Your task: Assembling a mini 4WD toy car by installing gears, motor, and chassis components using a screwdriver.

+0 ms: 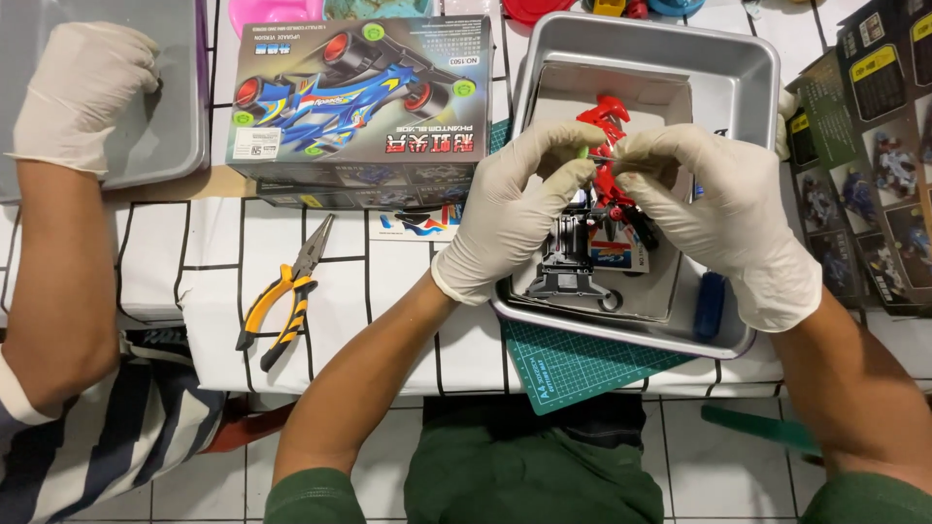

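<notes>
Two gloved hands, left (515, 209) and right (723, 218), met over a metal tray (743, 68), fingertips pinched shut on a red plastic part (607, 155) standing upright between them, equally near both, above a dark chassis (573, 262).

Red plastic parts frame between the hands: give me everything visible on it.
The red parts frame looks like glossy moulded plastic, a thin runner with small pieces branching off. It is held above the metal tray, running roughly top to bottom in the view. Its upper end shows at the top; the middle is hidden by gloves. The left hand and right hand, both in white gloves, pinch it between thumb and fingers. Its lower end sits over the black chassis; contact cannot be told.
</notes>
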